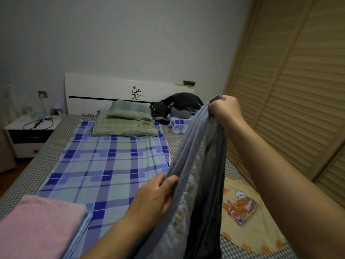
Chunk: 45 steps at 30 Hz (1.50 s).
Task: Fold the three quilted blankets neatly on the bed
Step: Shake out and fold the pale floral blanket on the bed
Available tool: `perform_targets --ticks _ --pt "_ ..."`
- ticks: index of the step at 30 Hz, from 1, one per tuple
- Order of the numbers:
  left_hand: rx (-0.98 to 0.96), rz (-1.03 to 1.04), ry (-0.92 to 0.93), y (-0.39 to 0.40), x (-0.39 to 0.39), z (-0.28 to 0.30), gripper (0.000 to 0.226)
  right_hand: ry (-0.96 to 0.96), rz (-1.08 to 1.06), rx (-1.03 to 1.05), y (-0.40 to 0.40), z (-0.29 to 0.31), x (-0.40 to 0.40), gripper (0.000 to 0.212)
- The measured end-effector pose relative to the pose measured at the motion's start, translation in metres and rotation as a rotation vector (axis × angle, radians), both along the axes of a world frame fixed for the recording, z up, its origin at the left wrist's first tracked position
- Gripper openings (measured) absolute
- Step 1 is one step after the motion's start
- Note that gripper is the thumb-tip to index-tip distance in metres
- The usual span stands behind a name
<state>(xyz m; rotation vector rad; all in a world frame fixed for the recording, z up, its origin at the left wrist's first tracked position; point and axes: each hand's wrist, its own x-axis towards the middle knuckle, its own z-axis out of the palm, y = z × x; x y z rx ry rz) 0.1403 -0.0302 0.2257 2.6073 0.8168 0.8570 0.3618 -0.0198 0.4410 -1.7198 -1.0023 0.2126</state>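
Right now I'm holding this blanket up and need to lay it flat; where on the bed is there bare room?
The widest free patch is the blue checked sheet, between the pillows and the pink folded blanket. The near right is taken by the yellow cartoon cloth; the far right corner is crowded with a black plush toy.

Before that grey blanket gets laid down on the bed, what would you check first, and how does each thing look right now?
1. Right hand grips the grey blanket at its top edge: ok.
2. Left hand holds the blanket lower down: ok.
3. Blanket layers aligned evenly: cannot tell, its lower part runs out of view.
4. Landing spot on the plaid sheet bare: ok.
5. Pink folded blanket lies clear to the left: ok.
6. Yellow printed cloth flat beside the hanging blanket: ok.
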Motion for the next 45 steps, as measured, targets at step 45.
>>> perform_targets --ticks 45 --pt "-0.212 0.276 -0.395 -0.025 0.003 -0.003 0.022 -0.142 -0.114 -0.013 0.024 -0.018 -0.001 0.017"
